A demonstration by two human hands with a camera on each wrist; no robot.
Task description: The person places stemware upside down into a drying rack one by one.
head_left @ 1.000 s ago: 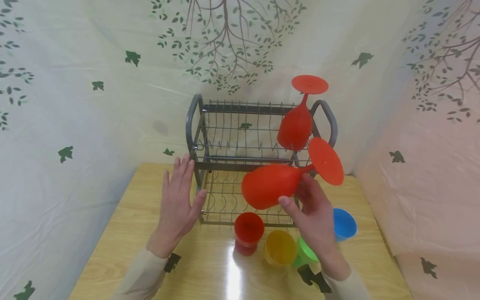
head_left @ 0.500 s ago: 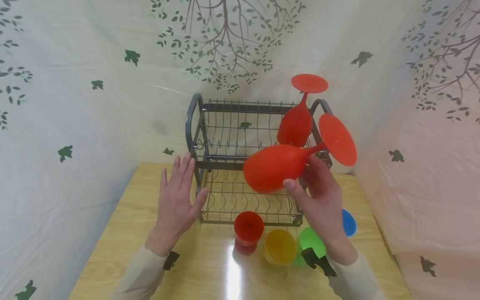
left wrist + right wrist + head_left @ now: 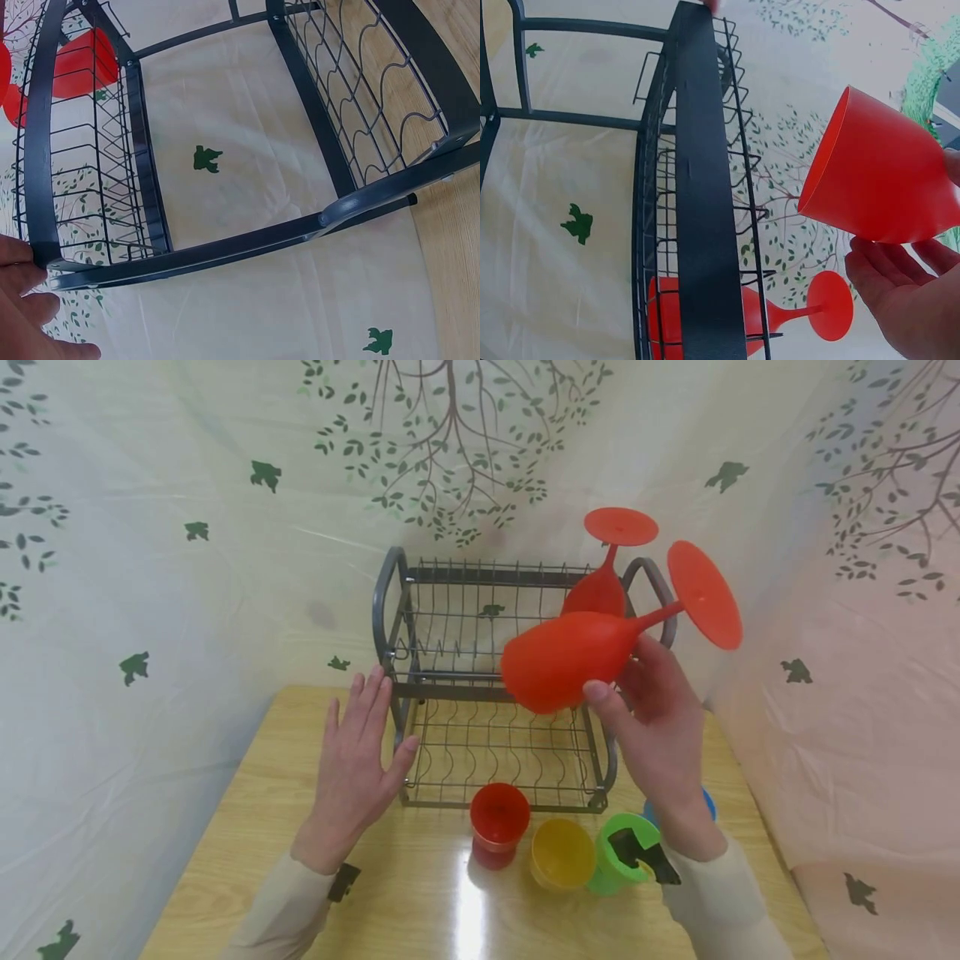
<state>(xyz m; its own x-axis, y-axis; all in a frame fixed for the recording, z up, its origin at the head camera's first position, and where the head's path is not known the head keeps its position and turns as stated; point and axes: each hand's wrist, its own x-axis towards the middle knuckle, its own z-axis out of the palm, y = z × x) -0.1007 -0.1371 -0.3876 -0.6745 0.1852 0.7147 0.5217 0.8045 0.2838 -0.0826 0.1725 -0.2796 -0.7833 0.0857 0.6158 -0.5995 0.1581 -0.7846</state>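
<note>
My right hand (image 3: 660, 718) grips a red wine glass (image 3: 573, 660) by its bowl, tilted with the mouth to the left and the foot up to the right. It overlaps the upper tier of a dark metal dish rack (image 3: 495, 693) in the head view. Behind it a second red wine glass (image 3: 621, 527) stands upside down at the right end of that tier. In the right wrist view, fingers and thumb lie round the bowl of the held wine glass (image 3: 885, 172). My left hand (image 3: 356, 768) has straight fingers, its fingertips right at the rack's left front corner.
In front of the rack on the wooden table (image 3: 225, 827) stand a red cup (image 3: 498, 818), a yellow cup (image 3: 562, 853) and a green cup (image 3: 611, 864). A blue cup (image 3: 708, 806) is partly hidden behind my right wrist. A printed cloth (image 3: 187, 610) hangs behind and at the sides.
My right hand has risen and moved right with the red wine glass, from before the lower tier to before the upper one. The left hand has hardly moved.
</note>
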